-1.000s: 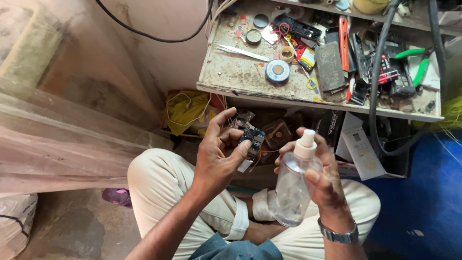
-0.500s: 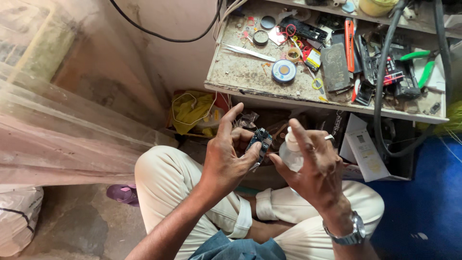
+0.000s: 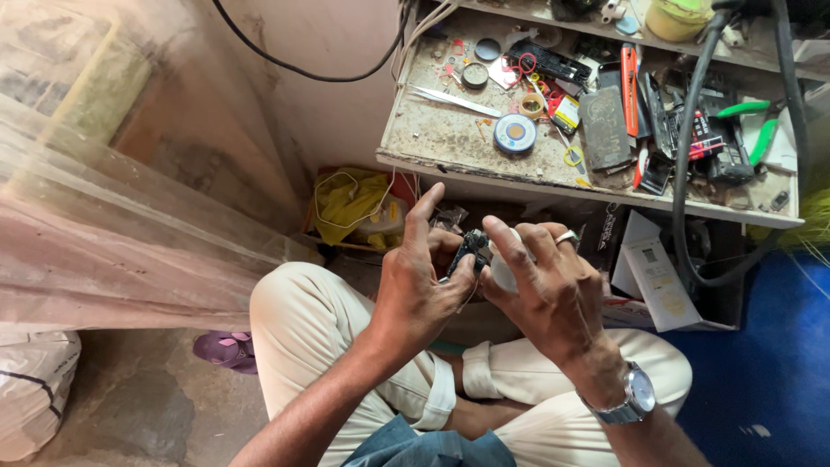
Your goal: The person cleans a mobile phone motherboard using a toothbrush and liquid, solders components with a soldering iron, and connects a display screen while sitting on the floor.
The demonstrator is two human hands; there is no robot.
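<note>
Black part (image 3: 471, 246) in left hand (image 3: 419, 290), right hand (image 3: 553, 290) touching, below shelf edge (image 3: 519, 177).

Two hands: left hand (image 3: 424, 290), right hand (image 3: 553, 298), with one small dark part (image 3: 471, 249) and one white spray bottle (image 3: 501, 270) between them. One wristwatch (image 3: 631, 399), one ring (image 3: 566, 236). On the shelf (image 3: 432, 138): one tape roll (image 3: 515, 134), one yellow tub (image 3: 679, 17), one orange-handled tool (image 3: 629, 91); below it, one yellow bag (image 3: 350, 203).

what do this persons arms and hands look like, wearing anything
Both forearms are bare, no gloves. The right hand has a silver ring on one finger and a silver metal wristwatch at the wrist. The left hand wears nothing.
</note>
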